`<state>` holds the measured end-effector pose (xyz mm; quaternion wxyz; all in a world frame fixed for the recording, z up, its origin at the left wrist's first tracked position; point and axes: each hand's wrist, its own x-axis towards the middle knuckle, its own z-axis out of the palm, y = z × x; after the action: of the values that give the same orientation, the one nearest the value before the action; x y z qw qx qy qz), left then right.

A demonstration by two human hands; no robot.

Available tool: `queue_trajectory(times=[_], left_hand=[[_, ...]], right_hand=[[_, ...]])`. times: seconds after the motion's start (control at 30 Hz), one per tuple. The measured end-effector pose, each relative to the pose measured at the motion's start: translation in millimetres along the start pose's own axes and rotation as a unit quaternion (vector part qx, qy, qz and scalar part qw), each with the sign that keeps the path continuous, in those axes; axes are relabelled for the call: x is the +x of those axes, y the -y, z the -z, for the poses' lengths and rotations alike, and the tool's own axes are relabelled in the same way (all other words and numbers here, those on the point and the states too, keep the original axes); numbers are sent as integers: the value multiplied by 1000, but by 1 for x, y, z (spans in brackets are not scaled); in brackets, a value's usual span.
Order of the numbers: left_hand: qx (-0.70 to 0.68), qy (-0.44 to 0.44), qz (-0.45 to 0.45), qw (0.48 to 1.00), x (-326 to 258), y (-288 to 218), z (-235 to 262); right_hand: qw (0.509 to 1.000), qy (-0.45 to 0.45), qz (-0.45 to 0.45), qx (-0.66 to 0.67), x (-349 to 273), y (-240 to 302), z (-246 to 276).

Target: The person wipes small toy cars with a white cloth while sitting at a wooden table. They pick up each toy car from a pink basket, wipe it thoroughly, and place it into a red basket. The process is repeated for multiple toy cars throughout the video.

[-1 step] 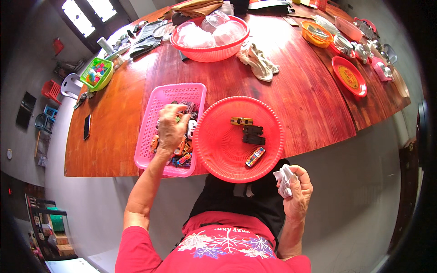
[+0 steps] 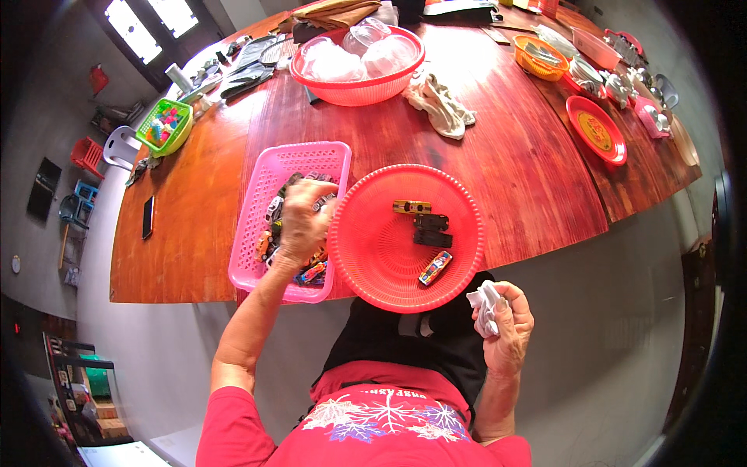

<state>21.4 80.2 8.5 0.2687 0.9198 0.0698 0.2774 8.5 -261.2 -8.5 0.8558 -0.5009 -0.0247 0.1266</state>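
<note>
My left hand [image 2: 304, 222] is over the right side of a pink plastic basket [image 2: 253, 233] that holds a heap of small toy cars. Its fingers are bent and slightly blurred, closed near the basket's right rim, and what they hold is hidden. An orange toy car [image 2: 264, 246] shows beside the wrist. My right hand [image 2: 510, 331] is off the table's front edge, pinching a crumpled white cloth [image 2: 487, 308]. Between the hands, a round red basin [image 2: 369, 257] contains a gold toy car [image 2: 412, 207], black toy pieces [image 2: 433, 230] and a multicoloured toy car [image 2: 436, 268].
The wooden table [image 2: 529, 187] carries a red basket [image 2: 350, 95] of clear plastic items and a beige cloth [image 2: 440, 105]. A phone [image 2: 148, 217] and a green basket [image 2: 181, 135] of colourful pieces lie left. At right are a red plate [image 2: 580, 117] and an orange basket [image 2: 542, 75].
My left hand has shifted slightly right, toward the basket's rim, and its spread fingers have bent inward. The white toy car is now covered. My right hand stays put with the cloth.
</note>
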Motion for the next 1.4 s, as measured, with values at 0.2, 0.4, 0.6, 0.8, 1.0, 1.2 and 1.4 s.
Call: queue_trajectory(times=[0.2,0.4,0.6,0.8,1.0,1.2,1.4], left_hand=[[-22,260,-127,957,-14,-52,-76],[155,277,-151,936,-18,-60,-124],[205,263,-137,933,-20,-69,-126],[-261,307,154,902,-14,-64,-88],[-480,282,277,784,-46,-100,-42],[-547,209,220,780,-84,-106,-42],[-497,216,243,804,-99,-108,-27]], right_hand=[[999,8,33,-11,-1,-4,1],[999,-24,30,-12,-3,-2,11],[1000,-21,19,-5,-1,-7,7],[998,-48,41,-30,4,-8,-1],[991,-26,59,-116,16,3,-31],[865,100,322,-372,28,-15,-73],[873,69,320,-361,41,-30,-90]])
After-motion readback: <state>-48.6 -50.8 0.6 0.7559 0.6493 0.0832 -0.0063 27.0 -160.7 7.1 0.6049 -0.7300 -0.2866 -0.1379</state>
